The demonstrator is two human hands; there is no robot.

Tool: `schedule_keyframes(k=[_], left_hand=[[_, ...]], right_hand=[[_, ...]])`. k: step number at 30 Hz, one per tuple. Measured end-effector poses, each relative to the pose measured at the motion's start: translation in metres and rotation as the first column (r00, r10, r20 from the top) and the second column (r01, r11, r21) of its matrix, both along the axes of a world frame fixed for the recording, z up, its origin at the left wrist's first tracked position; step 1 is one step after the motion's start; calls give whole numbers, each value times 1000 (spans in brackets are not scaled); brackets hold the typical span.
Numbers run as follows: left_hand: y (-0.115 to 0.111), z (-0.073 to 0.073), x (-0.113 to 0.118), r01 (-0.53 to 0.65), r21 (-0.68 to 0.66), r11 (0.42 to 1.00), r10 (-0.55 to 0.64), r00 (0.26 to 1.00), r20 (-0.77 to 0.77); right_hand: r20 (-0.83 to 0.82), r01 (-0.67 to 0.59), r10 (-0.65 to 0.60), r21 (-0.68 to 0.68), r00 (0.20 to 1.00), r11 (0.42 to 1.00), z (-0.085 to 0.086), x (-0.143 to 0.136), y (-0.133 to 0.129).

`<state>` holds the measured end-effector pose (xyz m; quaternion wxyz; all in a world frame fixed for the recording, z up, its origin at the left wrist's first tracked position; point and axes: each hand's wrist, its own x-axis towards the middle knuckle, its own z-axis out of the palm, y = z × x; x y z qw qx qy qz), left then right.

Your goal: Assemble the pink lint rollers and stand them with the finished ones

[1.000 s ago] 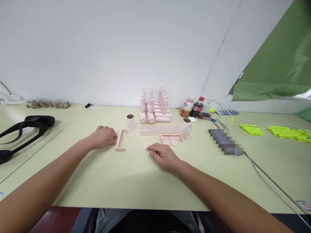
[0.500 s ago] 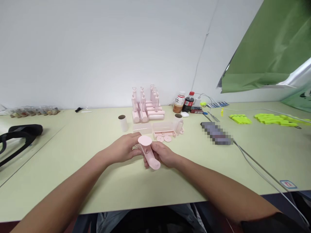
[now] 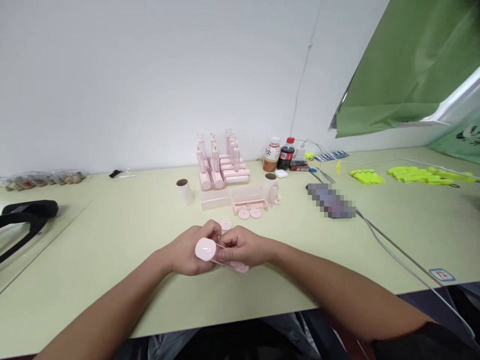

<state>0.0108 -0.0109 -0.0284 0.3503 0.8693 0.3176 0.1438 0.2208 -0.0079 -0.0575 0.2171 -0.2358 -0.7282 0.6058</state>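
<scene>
Both hands hold a pink plastic lint-roller holder low over the table. Its rounded end faces up at the left and its body slants down to the right. My left hand is closed around the left end. With bent fingers, my right hand grips the middle of the piece, and the fingers hide much of it. A pink disc lies just beyond the hands. Two more pink discs rest in front of an open pink case with a clear cover.
White paper rolls stand on the table. Assembled pink lint rollers are grouped by the wall. Drink bottles, a pixelated object, cables and neon-yellow pieces lie to the right. A black strap is at left.
The holder has turned, its rounded end swinging left and lower. My hands have come closer together around it. A disc beyond the hands is now in sight.
</scene>
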Motion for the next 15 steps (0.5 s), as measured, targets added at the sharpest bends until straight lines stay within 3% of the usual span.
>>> schedule_keyframes(k=[8, 12, 14, 15], left_hand=[[-2, 12, 6, -17, -46, 999, 4, 963, -270], [11, 16, -10, -164, -39, 986, 138, 919, -370], [19, 18, -22, -283, -15, 959, 258, 896, -362], [22, 19, -28, -313, -15, 950, 292, 902, -318]], right_hand=[[164, 9, -65, 324, 984, 946, 1, -7, -9], [93, 138, -236, 587, 967, 798, 3, -12, -15], [50, 260, -368, 619, 929, 741, 4, -11, -15], [66, 303, -418, 590, 906, 749, 5, -10, -13]])
